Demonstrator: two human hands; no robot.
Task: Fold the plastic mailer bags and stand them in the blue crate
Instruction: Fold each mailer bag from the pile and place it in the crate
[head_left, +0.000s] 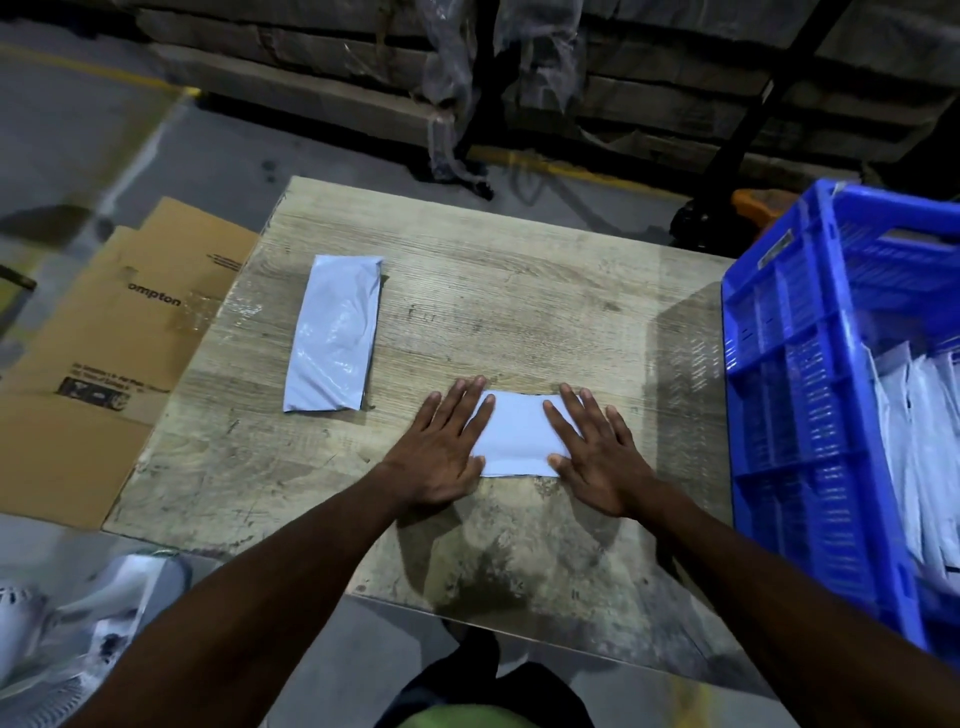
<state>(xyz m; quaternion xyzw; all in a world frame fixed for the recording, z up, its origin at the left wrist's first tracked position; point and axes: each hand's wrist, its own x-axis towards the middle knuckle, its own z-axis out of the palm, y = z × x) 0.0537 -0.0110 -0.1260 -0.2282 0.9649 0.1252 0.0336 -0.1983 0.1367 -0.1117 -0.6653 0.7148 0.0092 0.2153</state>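
A folded white mailer (519, 435) lies flat on the wooden desk (519, 291), toward the desk's near edge and a little right of its middle. The left hand (441, 447) presses on the mailer's left end, fingers straight and spread, the palm lying partly on the desk beside it. The right hand (597, 457) presses on the mailer's right end the same way, fingers straight and fanned. Neither hand has a grip on anything; both lie wide and flat, holding the mailer down by pressure alone. Only the middle strip of the mailer shows between them.

A second mailer (337, 338), longer and narrow, lies on the desk's left side, well apart from the hands, its long side running from near to far. Its surface is creased and shiny.

The blue crate (795, 395) stands at the desk's right edge, its slotted wall facing the hands. Inside it, several white mailers (919, 467) stand upright, leaning against each other.

Flattened cardboard (119, 364) lies beside the desk's left edge, with printed lettering on it. A white fan (57, 639) sits on the floor off the desk's near left corner. Beyond the desk's far edge, stacked boxes (363, 62) wrapped in plastic stand behind a yellow floor line.
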